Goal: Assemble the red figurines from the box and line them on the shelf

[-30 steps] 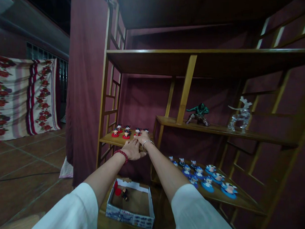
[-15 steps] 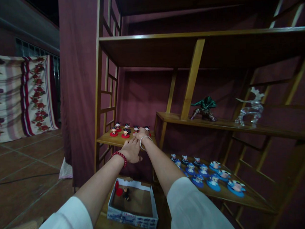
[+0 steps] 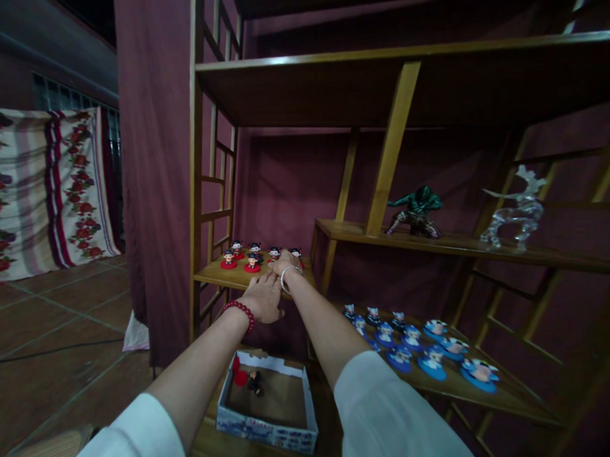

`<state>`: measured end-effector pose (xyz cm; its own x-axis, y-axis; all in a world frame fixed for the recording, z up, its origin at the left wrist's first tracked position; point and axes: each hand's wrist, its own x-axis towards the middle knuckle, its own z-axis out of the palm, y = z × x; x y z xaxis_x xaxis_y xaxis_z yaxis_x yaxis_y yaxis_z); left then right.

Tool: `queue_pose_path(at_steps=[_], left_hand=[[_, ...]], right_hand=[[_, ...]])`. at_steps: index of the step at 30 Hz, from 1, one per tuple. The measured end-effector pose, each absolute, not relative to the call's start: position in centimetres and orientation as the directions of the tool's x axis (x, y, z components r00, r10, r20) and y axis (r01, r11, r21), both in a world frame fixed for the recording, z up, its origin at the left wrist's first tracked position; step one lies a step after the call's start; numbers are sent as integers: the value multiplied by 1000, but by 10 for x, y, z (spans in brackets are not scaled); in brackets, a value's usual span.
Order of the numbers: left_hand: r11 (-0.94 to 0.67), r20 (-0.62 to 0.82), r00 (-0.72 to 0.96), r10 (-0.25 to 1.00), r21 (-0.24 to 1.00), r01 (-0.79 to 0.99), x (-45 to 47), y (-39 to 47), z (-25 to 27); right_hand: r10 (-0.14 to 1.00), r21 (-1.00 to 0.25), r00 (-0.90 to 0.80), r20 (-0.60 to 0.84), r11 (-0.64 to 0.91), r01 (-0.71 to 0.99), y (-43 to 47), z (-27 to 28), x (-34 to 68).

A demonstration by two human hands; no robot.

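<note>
My left hand [image 3: 264, 298], with a red bead bracelet, lies palm down at the front edge of the small left shelf [image 3: 217, 277]. Its fingers are stretched out, pointing toward my right hand. Wearing a silver bangle, my right hand [image 3: 286, 261] reaches onto that shelf with its fingers curled down; whatever they hold is hidden behind the hand. Several small black-haired figurines on red round bases stand around it, among them a front figurine [image 3: 252, 262] and a left one [image 3: 229, 259]. Another figurine [image 3: 296, 253] shows partly behind my right hand.
Below my arms sits an open cardboard box [image 3: 265, 430] with a dark figurine [image 3: 254, 382] and red bases [image 3: 240, 377]. Blue-based figurines [image 3: 432, 362] fill the lower right shelf. A green hooded statue [image 3: 417, 212] and a clear deer [image 3: 517, 211] stand above.
The view has shifted slightly, so the right-hand shelves appear farther right. Both hands stay at nearly the same place on the left shelf. The figurines there look unmoved.
</note>
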<state>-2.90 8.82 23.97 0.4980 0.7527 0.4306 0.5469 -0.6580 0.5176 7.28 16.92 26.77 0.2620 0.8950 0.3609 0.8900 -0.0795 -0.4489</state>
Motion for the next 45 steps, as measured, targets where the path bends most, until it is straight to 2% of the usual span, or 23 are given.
queue_pose_path(at_steps=[6,9,11,15,17,22,26,30,36,42,45], left_hand=[[-664,434,503,748,498,557,-29,89,239],[-653,406,512,757,435,620,-28,86,242],[-632,347,533,772,329,702,-28,82,246],[-579,184,564,805,38,814,-26,75,254],[-561,157,558,815,-28,828,-26,75,256],[-553,158,553,818,-48,832,-26,77,255],[-549,163,550,819,-51,834,-26,76,255],[-546,189,546,816,-54,836,-25,74,254],[-537,200,541,817,-77,840,-26,70,254],[-538,175,543,821,-81,839,-27,69,257],[-537,167,543,823,-84,839,-26,70,256]], right_hand=[[894,-483,252,371,-46,874,171,266,75],[891,-488,268,367,-61,871,171,267,75],[890,-479,283,357,-85,874,170,268,74],[894,-447,295,338,-124,886,171,269,74],[897,-425,286,337,-126,896,172,269,74],[895,-396,260,362,-105,912,166,269,73],[847,-423,275,455,-65,904,155,269,72],[839,-453,199,507,63,889,148,266,69],[892,-407,-36,451,242,881,148,265,60],[949,-340,-117,294,218,915,154,271,55],[953,-302,-137,270,219,928,157,272,54]])
